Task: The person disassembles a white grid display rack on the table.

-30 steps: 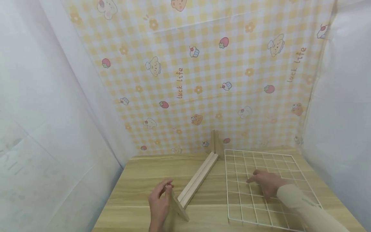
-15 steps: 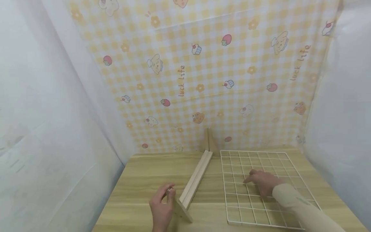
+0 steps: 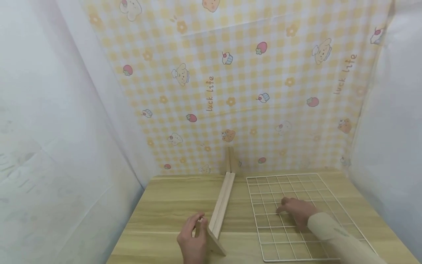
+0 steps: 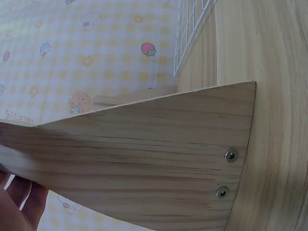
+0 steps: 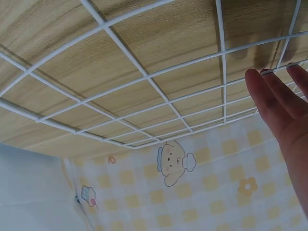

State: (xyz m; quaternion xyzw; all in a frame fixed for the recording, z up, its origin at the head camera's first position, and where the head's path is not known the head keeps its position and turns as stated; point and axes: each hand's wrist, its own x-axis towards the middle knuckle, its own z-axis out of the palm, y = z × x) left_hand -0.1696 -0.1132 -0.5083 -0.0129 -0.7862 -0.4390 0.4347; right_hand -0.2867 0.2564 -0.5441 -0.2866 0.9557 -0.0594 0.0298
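Observation:
A wooden stand stands on the table, with two parallel bars (image 3: 221, 207) joining its near end panel (image 3: 215, 242) and its far end panel (image 3: 233, 161). My left hand (image 3: 192, 242) holds the upper part of the near panel between thumb and fingers. Two bolt heads (image 4: 226, 173) show on that panel's outer face in the left wrist view. To the right lies a white wire grid (image 3: 267, 214), flat on the table. My right hand (image 3: 298, 212) touches its wires with extended fingertips (image 5: 257, 89); how firmly they press, I cannot tell.
The wood-grain table (image 3: 165, 211) meets a yellow checked cloth (image 3: 244, 121) at the back. White sheets hang at the left (image 3: 99, 146) and right (image 3: 389, 146). The stand's far panel is close to the back cloth.
The stand's far end has swung left, so its bars run straighter away from me. The grid has turned slightly and shifted left and nearer under my right hand. The head view has shifted slightly.

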